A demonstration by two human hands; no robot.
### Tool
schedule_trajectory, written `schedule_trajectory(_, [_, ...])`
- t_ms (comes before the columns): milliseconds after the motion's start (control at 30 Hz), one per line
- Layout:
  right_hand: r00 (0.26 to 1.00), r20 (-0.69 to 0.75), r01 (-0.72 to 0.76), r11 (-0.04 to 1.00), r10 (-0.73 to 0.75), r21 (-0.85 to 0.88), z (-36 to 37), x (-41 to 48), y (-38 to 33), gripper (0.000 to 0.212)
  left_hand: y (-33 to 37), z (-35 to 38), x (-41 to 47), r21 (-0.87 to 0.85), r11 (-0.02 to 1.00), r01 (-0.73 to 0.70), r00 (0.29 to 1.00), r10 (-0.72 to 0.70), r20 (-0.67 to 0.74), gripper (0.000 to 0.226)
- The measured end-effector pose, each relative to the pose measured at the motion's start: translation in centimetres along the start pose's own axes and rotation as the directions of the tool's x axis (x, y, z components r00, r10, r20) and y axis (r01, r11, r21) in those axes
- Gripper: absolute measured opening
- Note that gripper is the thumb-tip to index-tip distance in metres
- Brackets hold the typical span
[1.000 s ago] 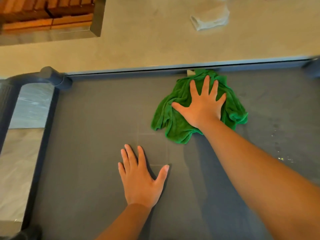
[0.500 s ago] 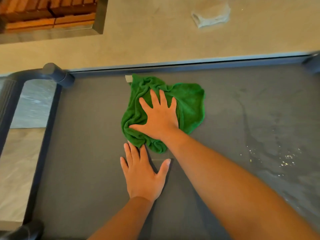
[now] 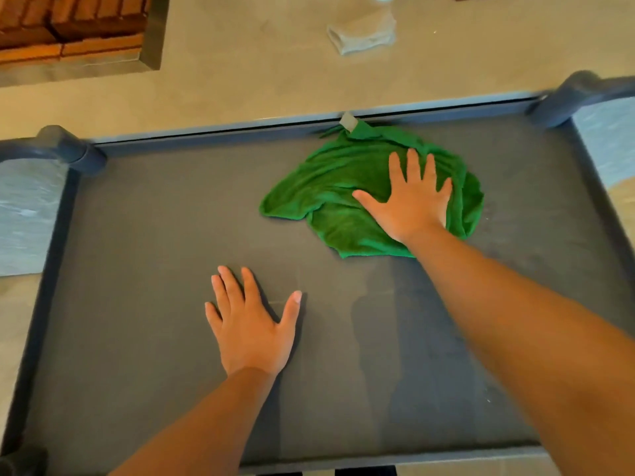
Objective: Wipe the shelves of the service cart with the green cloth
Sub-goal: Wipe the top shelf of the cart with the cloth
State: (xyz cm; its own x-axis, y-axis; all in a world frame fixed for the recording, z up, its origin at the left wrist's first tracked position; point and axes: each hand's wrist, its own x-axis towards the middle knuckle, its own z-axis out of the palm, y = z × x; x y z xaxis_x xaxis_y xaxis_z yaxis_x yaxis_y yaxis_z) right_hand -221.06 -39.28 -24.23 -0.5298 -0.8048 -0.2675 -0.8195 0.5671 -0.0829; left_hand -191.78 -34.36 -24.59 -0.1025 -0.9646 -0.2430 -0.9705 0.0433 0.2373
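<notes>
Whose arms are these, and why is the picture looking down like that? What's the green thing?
There is no machine here. These are a person's two arms, and the one picture comes from a camera worn on their head, looking down, so you see what they see. The big dark grey surface is a shelf of a service cart, with a raised rim and rounded corner posts. The green thing is a crumpled green cloth lying on it near the far rim. The right hand presses flat on the cloth, fingers spread, not gripping it. The left hand rests flat on the bare shelf, holding nothing. Beyond the cart, on the floor, lies what looks like a pale rag.
</notes>
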Motion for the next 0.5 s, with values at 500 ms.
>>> schedule_trajectory(500, [0.947, 0.235, 0.204, 0.975, -0.219, 0.084, 5.4, -24.2, -3.3, 0.111, -0.3, -0.2, -0.2, -0.034, 0.999, -0.04, 0.999, 0.039, -0.027, 0.111])
